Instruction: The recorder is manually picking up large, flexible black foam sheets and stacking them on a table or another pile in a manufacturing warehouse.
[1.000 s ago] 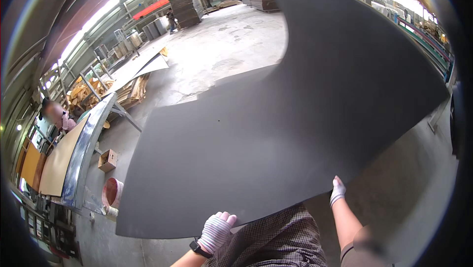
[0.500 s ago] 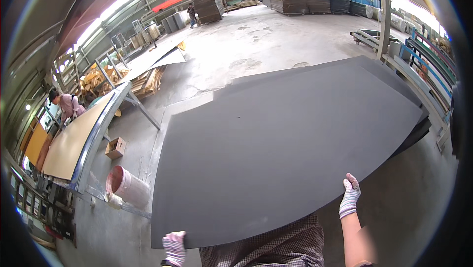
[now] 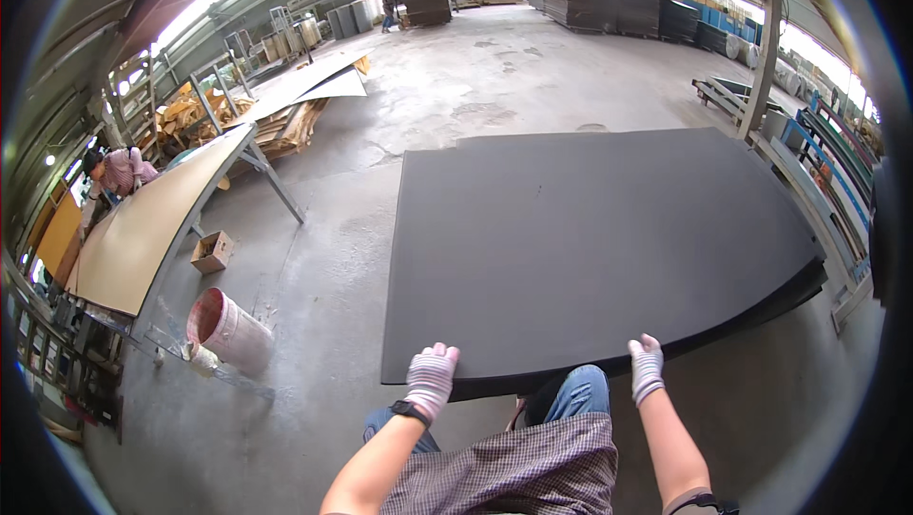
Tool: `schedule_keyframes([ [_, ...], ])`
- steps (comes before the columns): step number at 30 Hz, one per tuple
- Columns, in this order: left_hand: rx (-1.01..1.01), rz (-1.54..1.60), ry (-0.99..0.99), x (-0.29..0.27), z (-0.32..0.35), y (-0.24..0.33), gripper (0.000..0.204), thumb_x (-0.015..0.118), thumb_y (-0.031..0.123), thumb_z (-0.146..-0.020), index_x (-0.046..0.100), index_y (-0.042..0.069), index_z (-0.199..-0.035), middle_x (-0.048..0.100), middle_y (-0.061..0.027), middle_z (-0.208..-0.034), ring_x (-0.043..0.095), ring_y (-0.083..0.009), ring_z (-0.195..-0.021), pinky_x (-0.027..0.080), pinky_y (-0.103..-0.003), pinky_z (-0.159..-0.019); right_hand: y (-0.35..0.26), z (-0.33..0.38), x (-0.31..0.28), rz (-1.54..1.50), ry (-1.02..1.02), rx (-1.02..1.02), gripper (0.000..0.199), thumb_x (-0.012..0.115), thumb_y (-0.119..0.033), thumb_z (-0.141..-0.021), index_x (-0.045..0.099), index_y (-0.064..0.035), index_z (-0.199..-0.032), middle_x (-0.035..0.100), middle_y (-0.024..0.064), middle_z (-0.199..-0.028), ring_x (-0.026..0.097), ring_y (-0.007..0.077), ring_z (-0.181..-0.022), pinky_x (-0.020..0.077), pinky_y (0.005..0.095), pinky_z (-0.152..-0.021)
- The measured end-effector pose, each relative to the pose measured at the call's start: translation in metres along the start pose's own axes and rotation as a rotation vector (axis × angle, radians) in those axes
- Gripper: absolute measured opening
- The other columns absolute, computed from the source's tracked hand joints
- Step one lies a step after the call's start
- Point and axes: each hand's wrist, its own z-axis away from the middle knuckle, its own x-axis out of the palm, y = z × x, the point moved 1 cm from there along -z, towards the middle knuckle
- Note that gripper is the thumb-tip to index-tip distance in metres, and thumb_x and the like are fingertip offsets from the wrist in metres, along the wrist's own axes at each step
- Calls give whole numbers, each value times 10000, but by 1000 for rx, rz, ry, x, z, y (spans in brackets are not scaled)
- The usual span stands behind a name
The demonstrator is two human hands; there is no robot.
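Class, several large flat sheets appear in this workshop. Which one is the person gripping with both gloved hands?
The big dark grey sheet in front: the left hand and right hand grip its near edge. The tan sheet lies on a metal stand at left, apart from both hands.

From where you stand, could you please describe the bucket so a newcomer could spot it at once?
Start at the long tan worktable on the left. On the concrete floor off its near end, past a small cardboard box, stands the bucket. It is the only round tub there, pale with a reddish inside, and it leans.
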Motion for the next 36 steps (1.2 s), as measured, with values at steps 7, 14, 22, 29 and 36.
schedule_keyframes([
  [7, -56, 11, -223, 116, 34, 67, 161, 570, 168, -820, 532, 153, -976, 553, -57, -886, 604, -221, -816, 531, -371, -602, -65, 119, 41, 724, -190, -611, 299, 761, -183, -696, 665, -123, -973, 582, 168, -1196, 593, 342, -1042, 481, 422, -913],
  [14, 137, 69, -521, 156, 35, 47, 205, 515, 175, -871, 535, 197, -1074, 552, -56, -986, 603, -212, -909, 514, -395, -674, -61, 115, 50, 578, -186, -675, 198, 734, -185, -708, 673, -123, -886, 624, 119, -1076, 604, 307, -982, 470, 423, -859],
  [22, -895, 1877, -230, 158, 11, -127, 515, 603, 567, -855, 621, 82, -1031, 652, -95, -958, 628, -216, -893, 510, -374, -837, -85, 124, 93, 573, -262, -804, 125, 708, -95, -703, 685, -72, -824, 651, 123, -920, 640, 289, -824, 519, 371, -753],
  [29, -925, 2186, 1423, 23, 171, -389, 1012, 397, 818, -789, 413, 5, -1391, 468, -154, -1417, 444, -334, -1295, 333, -488, -1092, -83, 115, 90, 648, -284, -753, 117, 699, -139, -705, 663, -115, -815, 643, 85, -931, 615, 290, -867, 465, 406, -787],
  [36, -1224, 1304, 769, -3, 136, -413, 731, 714, 440, -825, 458, 7, -1356, 520, -77, -1325, 521, -210, -1138, 400, -372, -1011, -98, 141, 122, 715, -330, -793, 57, 678, -112, -723, 690, -71, -762, 655, 117, -855, 653, 282, -754, 536, 370, -705],
])
